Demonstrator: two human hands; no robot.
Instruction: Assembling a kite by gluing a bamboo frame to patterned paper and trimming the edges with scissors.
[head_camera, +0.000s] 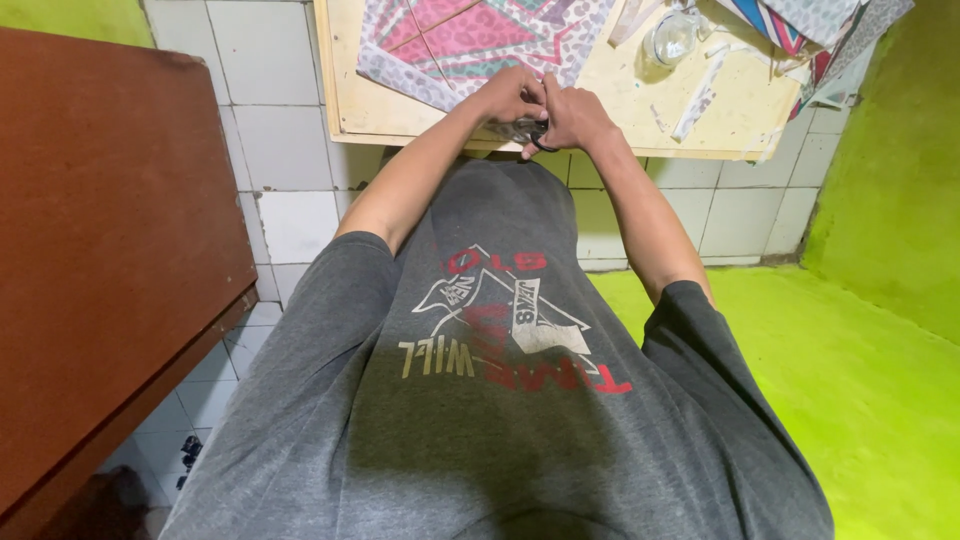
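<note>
Cabinet: brown wooden cabinet (110, 250) fills my left side, standing on white floor tiles (285, 150), well apart from the hands.
Board: pale wooden board (365, 105) lies flat on the tiles, I'd guess as a work surface.
Paper: pink and grey patterned paper (470, 40) spread on the board, just beyond the hands.
Left hand: left hand (508, 95) curled shut at the board's near edge, touching the other hand, probably steadying something; can't tell what.
Scissors: black scissors (532, 132) sit under both hands, over the board's edge.
Right hand: right hand (575, 115) closed around the scissors' handle.
Jar: clear glass jar (672, 38) further right on the board.
Carpet: green carpet (850, 380) on my right.
</note>
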